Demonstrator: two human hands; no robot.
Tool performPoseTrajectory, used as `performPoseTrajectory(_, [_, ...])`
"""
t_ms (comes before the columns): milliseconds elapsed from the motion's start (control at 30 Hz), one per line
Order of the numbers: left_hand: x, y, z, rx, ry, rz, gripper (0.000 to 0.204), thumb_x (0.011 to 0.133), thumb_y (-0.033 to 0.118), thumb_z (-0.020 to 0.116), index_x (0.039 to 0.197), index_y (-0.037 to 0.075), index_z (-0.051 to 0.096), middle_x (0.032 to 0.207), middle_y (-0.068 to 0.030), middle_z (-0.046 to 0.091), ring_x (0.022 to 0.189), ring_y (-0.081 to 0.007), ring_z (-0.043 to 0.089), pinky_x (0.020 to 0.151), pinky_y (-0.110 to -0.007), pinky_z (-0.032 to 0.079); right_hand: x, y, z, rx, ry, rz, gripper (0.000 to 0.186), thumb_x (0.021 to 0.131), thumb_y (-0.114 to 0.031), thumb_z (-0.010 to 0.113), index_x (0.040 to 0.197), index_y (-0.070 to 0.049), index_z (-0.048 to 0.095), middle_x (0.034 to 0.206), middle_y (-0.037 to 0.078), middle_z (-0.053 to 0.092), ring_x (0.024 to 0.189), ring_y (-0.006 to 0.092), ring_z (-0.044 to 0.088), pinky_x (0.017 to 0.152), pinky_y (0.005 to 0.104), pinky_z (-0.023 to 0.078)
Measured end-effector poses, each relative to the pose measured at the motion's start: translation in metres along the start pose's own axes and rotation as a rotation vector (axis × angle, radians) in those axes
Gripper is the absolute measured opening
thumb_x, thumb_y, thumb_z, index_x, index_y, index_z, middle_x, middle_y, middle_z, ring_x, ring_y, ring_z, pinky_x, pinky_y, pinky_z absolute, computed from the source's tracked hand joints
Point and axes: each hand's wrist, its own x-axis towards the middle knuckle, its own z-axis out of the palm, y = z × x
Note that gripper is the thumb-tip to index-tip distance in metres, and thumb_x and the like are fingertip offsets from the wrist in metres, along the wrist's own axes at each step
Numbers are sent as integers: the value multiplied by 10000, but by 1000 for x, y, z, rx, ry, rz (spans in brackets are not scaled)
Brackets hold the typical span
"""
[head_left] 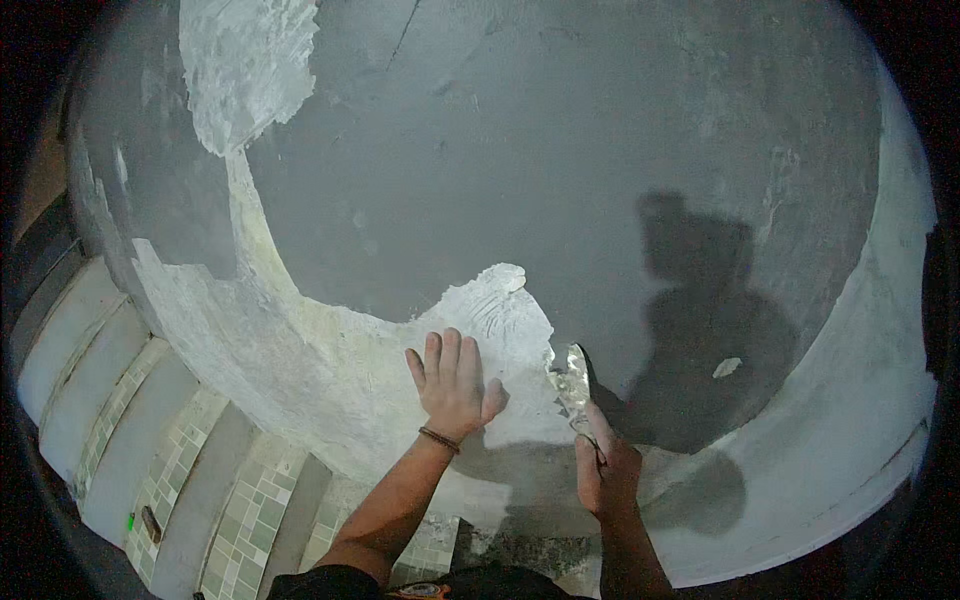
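My left hand (454,385) is pressed flat with fingers spread on a pale, rough patch (370,380) of the wall, and a dark bracelet circles its wrist. My right hand (608,468) grips a scraper (572,378) with a shiny metal blade. The blade meets the wall at the ragged edge between the pale patch and the smooth dark grey coat (480,200). Fingers hide most of its handle. Small jagged flakes show beside the blade.
Another pale patch (245,65) lies high at the left, joined by a narrow strip. A small pale spot (727,367) breaks the grey at right, near my shadow (700,300). Steps with green tiles (255,510) descend at lower left, with a small brown object (151,523) on them.
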Motion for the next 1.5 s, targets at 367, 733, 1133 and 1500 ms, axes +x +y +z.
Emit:
performPoseTrajectory(367, [6,2,-2,-33,-47,-56,571,842,447,483,1180,1,596,1237,-214,548,1218,-435,460,1124,-638,137,7,6,-16,-8,99,-260,374,902,-105,583,1267,-29,617,1021,226,698,887,348,704,792,407,553])
performPoseTrajectory(733, [-2,1,0,-61,-72,-55,602,819,430,516,1226,-8,590,1346,-218,508,1297,-435,422,1144,-650,122,9,0,-29,-14,64,-180,372,905,-118,609,1271,-56,632,1037,232,697,926,384,696,837,443,540])
performPoseTrajectory(1133, [-5,1,4,-62,-7,-19,642,861,417,482,1323,-26,524,1449,-240,428,1436,-434,276,1184,-628,35,7,10,-24,17,98,-216,371,892,-85,625,1262,-63,638,1046,229,706,902,371,713,803,409,561])
performPoseTrajectory(1500, [-2,2,-1,-41,-109,-73,630,782,447,533,1240,18,594,1358,-211,490,1325,-428,382,1159,-636,87,2,3,-10,0,94,-138,379,910,-124,587,1282,-56,612,1028,221,701,913,376,703,814,419,558])
